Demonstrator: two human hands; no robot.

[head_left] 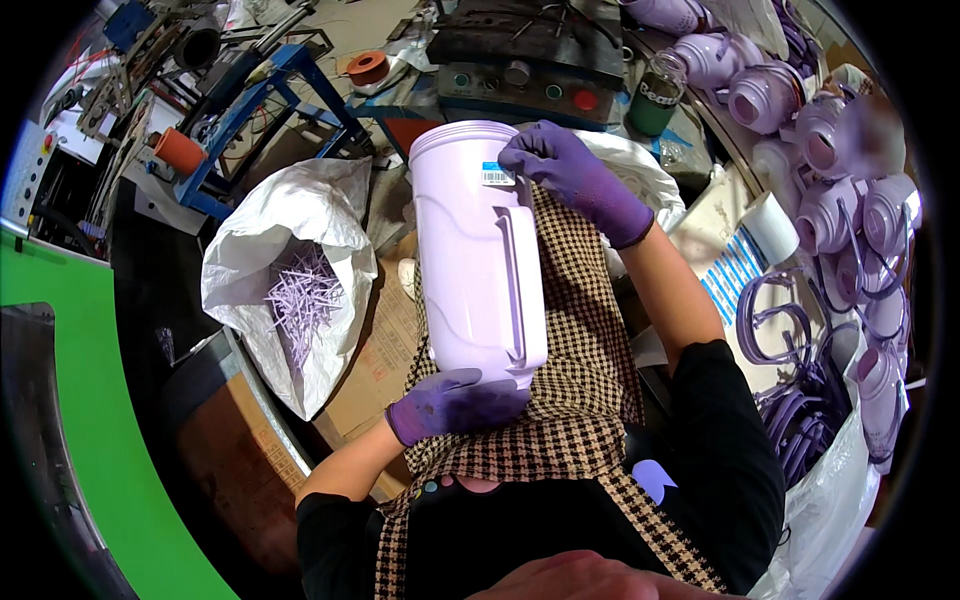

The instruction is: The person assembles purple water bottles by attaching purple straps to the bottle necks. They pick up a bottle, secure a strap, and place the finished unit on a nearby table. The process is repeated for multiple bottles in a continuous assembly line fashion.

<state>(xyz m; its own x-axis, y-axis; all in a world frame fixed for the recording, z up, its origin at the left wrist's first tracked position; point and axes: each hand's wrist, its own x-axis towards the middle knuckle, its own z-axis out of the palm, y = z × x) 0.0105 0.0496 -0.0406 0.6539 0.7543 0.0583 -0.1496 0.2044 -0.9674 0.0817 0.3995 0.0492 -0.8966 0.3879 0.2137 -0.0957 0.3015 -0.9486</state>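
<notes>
Across my lap, over a checked apron, lies a lilac plastic thermos casing with a long side handle and a threaded mouth at its far end. My left hand, in a purple glove, is wrapped around the casing's near end and supports it. A blue and white label sits on the casing close to the mouth. At that label's right edge, the gloved fingers of my right hand are curled and pinched together. Whether they still grip the label's edge or only press it is hard to see.
A white sack of thin lilac plastic pieces stands on the left. To the right are a strip of blue labels, a white roll, purple straps and several lilac casings. A machine with buttons stands ahead.
</notes>
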